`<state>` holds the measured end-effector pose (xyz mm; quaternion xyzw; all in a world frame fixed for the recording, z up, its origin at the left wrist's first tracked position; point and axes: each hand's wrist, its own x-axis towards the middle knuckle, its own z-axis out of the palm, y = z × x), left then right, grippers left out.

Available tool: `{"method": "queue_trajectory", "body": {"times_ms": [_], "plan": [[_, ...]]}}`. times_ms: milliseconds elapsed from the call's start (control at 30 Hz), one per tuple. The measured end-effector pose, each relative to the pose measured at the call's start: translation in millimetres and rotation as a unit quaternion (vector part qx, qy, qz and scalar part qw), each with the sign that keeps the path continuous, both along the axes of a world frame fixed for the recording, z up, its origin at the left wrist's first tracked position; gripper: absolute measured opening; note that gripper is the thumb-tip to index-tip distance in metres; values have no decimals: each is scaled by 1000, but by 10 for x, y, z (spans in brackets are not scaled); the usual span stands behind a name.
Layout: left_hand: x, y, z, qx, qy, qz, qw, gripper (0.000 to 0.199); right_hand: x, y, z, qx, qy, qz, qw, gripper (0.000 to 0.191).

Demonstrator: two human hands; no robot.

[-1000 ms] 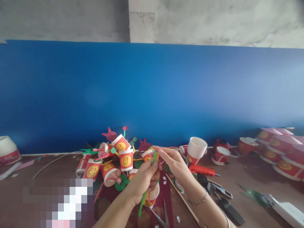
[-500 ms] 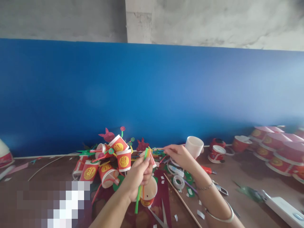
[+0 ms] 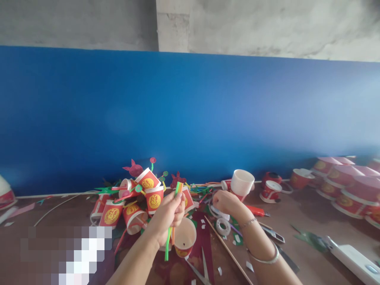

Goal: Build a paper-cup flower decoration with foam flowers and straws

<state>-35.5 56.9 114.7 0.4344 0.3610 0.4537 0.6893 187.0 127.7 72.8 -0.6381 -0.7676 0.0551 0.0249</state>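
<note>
My left hand (image 3: 170, 215) is closed around a small bundle of green, yellow and orange drinking straws (image 3: 179, 187). Their lower ends (image 3: 167, 247) stick out beneath the fist. Just right of that fist, an open red paper cup (image 3: 185, 235) stands with its mouth up. My right hand (image 3: 228, 203) is curled, its fingertips bent down and mostly hidden, so I cannot tell what they hold. It hovers by a stack of white-and-red paper cups (image 3: 242, 183), above a roll of tape (image 3: 223, 227). Behind lie loose coloured straws (image 3: 199, 189).
Red cups with gold emblems (image 3: 111, 214) are heaped at left. Scissors (image 3: 202, 269), a wooden stick (image 3: 227, 249), a red utility knife (image 3: 255, 211) and paper scraps lie on the brown table. A white glue gun (image 3: 353, 259) and pink-topped cups (image 3: 348, 178) are at right. A blue panel (image 3: 190, 114) stands behind.
My right hand has drawn back from the loose straws, down and to the right, and its fingers have curled in. My left hand has shifted slightly left with the straws.
</note>
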Motion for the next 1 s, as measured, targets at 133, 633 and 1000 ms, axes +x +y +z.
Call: {"method": "queue_trajectory", "body": {"times_ms": [133, 633, 1000], "plan": [[0, -10, 32, -7, 0, 9, 1000, 40, 47, -1, 17, 0, -12, -27, 1000, 22], [-27, -31, 92, 4, 3, 27, 1000, 37, 258, 102, -80, -94, -63, -49, 992, 22], [-46, -6, 105, -4, 1, 31, 1000, 39, 57, 32, -67, -43, -10, 8, 999, 18]]}}
